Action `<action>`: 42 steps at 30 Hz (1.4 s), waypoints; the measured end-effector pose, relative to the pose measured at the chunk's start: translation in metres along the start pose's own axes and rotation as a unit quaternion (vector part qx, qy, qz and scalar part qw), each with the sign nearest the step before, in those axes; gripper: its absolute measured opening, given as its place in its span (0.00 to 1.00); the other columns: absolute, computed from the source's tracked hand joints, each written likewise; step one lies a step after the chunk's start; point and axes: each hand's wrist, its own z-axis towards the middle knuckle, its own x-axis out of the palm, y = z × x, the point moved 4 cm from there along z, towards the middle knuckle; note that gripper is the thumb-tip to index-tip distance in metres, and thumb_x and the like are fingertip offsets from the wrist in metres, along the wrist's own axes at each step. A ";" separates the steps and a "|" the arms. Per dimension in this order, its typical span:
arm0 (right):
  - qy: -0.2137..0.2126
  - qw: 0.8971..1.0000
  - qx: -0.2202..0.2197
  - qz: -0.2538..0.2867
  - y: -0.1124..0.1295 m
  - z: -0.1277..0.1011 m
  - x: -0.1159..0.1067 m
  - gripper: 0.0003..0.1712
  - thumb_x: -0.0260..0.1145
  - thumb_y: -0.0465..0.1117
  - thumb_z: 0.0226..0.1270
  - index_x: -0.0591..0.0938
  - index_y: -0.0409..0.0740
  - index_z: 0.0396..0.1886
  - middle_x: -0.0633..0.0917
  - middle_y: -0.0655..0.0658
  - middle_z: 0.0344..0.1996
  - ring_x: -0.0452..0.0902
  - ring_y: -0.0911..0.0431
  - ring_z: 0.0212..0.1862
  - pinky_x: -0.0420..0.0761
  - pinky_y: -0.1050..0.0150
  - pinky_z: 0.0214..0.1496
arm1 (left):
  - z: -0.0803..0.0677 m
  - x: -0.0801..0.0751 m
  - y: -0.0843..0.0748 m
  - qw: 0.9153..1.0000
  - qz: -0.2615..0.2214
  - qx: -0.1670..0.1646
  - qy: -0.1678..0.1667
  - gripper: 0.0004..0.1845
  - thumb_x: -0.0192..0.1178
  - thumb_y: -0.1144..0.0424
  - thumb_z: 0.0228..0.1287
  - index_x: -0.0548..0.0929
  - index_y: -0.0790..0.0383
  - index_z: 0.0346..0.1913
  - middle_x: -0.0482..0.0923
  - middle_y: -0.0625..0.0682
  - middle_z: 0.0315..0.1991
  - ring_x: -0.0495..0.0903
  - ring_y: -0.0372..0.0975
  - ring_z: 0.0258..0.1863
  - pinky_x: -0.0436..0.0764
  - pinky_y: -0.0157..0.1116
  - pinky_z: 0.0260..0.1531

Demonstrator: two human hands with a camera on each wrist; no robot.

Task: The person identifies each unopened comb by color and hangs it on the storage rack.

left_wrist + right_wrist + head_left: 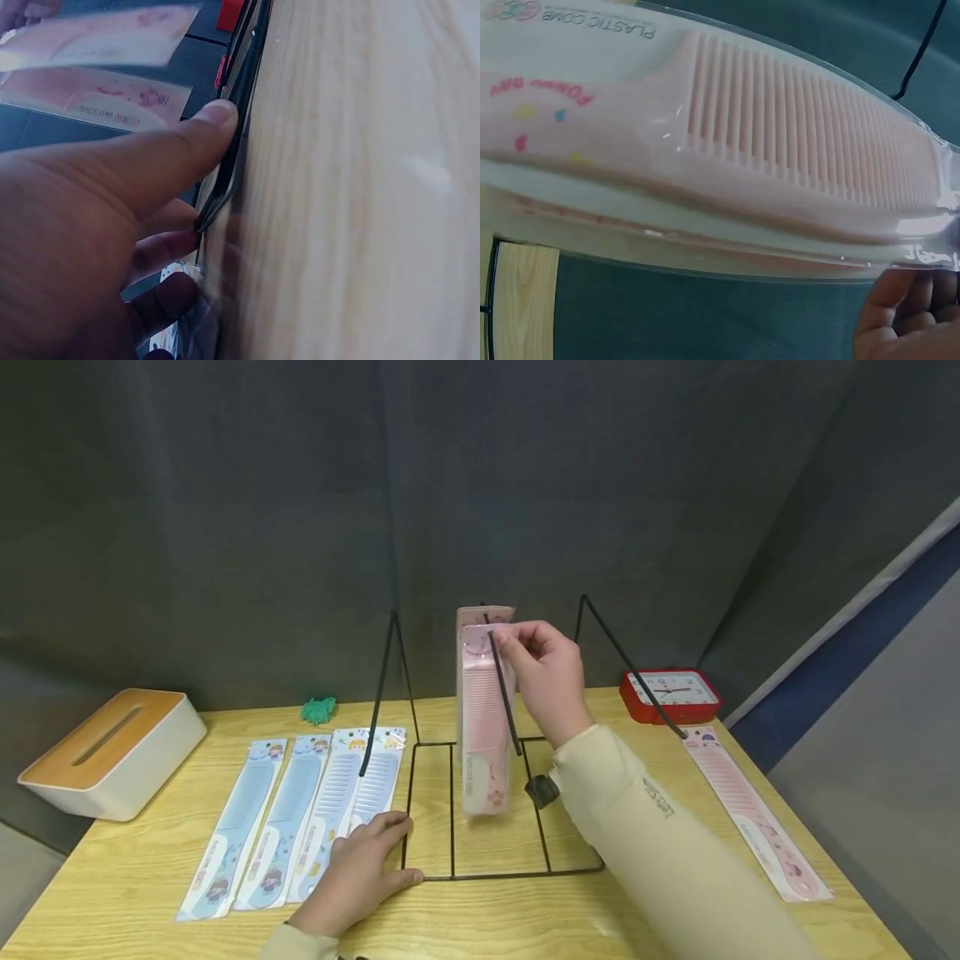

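Pale-pink, fine-toothed packaged comb (480, 718), clear sleeve, upright at the middle prong (504, 693) of black wire rack (487, 877). Right hand (551, 681) pinches its top; left hand (363, 860), fingers spread, touches rack base.

At the rack (495, 877), your front comb (483, 718) is hiding most of the rear comb (468, 615); to the rack's left, your left hand (363, 856) is partly covering the nearest blue comb (377, 783).

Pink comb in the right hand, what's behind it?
Another pink pack, its top showing above the held comb. In the head view, most is covered; I can't tell if more hang there.
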 end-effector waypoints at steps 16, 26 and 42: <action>-0.012 0.999 0.045 -0.029 -0.023 0.020 -0.003 0.19 0.71 0.58 0.64 0.84 0.47 0.38 0.82 0.47 0.34 0.77 0.54 0.36 0.78 0.61 0.38 | -0.003 -0.001 0.004 1.000 0.001 -0.010 0.000 0.40 0.71 0.42 0.56 0.76 0.59 0.68 0.69 0.51 0.70 0.73 0.50 0.62 0.67 0.50 0.43; 0.038 0.986 0.079 -0.140 -0.107 0.009 -0.075 0.26 0.67 0.64 0.65 0.83 0.46 0.41 0.83 0.44 0.37 0.74 0.52 0.36 0.74 0.59 0.38 | -0.006 -0.004 0.005 1.000 0.003 -0.015 -0.006 0.40 0.71 0.42 0.57 0.76 0.59 0.69 0.69 0.51 0.70 0.73 0.50 0.62 0.67 0.49 0.43; 0.007 0.927 0.216 -0.305 -0.235 0.001 -0.255 0.42 0.63 0.62 0.69 0.73 0.31 0.66 0.76 0.27 0.58 0.74 0.37 0.55 0.76 0.46 0.50 | -0.008 0.000 0.004 1.000 -0.004 -0.002 -0.012 0.39 0.71 0.43 0.56 0.76 0.59 0.68 0.70 0.51 0.69 0.74 0.50 0.61 0.68 0.52 0.44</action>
